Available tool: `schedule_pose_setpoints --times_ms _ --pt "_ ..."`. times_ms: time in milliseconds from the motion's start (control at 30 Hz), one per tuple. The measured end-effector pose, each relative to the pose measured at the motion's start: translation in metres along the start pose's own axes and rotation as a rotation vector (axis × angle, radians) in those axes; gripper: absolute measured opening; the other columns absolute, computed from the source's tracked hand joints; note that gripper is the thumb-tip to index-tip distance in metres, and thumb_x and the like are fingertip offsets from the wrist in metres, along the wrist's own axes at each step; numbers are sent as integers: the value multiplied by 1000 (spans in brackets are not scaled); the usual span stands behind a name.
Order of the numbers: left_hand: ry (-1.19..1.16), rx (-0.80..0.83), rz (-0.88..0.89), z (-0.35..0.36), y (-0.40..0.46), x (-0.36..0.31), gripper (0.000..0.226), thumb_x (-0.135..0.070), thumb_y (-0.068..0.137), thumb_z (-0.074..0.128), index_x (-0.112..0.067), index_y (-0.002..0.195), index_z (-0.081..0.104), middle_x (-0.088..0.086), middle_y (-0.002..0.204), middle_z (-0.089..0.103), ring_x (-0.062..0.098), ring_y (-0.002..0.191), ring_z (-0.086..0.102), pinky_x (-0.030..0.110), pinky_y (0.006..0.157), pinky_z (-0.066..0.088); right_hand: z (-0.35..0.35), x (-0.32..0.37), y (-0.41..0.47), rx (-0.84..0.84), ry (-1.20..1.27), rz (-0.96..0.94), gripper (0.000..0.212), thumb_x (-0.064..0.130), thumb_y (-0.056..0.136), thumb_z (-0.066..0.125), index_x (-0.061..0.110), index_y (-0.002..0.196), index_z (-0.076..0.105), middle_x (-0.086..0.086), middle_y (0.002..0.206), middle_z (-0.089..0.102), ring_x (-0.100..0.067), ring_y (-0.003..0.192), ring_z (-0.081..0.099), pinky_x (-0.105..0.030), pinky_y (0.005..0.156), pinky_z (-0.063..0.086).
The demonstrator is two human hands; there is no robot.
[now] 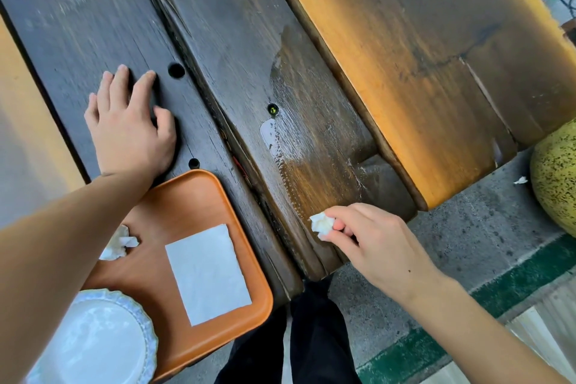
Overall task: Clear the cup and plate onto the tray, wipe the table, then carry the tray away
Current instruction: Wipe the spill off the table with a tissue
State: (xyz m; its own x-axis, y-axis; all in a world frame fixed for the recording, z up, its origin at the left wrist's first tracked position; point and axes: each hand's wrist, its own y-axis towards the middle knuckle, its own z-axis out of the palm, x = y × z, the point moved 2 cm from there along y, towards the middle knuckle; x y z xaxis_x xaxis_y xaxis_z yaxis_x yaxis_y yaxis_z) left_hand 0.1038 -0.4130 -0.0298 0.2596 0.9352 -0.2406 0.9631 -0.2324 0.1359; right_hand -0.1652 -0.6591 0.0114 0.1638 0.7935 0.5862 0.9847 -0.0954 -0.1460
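Wet streaks (290, 146) remain on the bench (237, 50), so the right hand (371, 240), fingers (338, 224) pinching the tissue wad (322, 223), should sweep far along them while the flat, open left hand (131, 128) braces.

The left hand (131, 125) lies flat, palm down, on the table (218, 40), fingers straight and slightly spread, thumb out to the side, its bare forearm reaching in across the near edge. The right hand (371, 237) hovers at the table's near edge, thumb and fingertips pinching a small tissue wad (322, 223), the other fingers curled, forearm running back from it.
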Motion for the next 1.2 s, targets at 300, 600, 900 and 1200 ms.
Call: schedule_pose_setpoints --times_ms 300,600,900,1200 --pt "3 2 -3 0 0 0 55 -26 91 39 -21 146 47 13 160 36 34 152 25 51 122 16 15 13 23 -259 6 206 14 30 81 79 20 88 72 14 69 59 -1 64 40 -33 73 50" --pt "1 9 0 0 1 0 56 -27 91 38 -21 146 46 13 161 35 34 152 25 51 123 15 -26 -15 4 -456 164 467 19 19 84 74 30 94 63 11 81 63 -7 74 59 -15 68 50" --pt "-7 10 -4 0 1 0 57 -29 90 36 -21 146 46 14 161 35 34 152 24 52 122 15 -35 -27 15 -315 61 371 24 18 92 65 19 114 71 7 104 64 -8 95 58 -23 80 50" --pt "-10 15 -9 -1 0 -1 57 -28 90 36 -21 146 46 13 160 35 33 152 24 52 123 14 -18 -1 91 -35 -10 54 20 24 97 59 18 112 71 5 101 57 -10 98 49 -21 83 38"
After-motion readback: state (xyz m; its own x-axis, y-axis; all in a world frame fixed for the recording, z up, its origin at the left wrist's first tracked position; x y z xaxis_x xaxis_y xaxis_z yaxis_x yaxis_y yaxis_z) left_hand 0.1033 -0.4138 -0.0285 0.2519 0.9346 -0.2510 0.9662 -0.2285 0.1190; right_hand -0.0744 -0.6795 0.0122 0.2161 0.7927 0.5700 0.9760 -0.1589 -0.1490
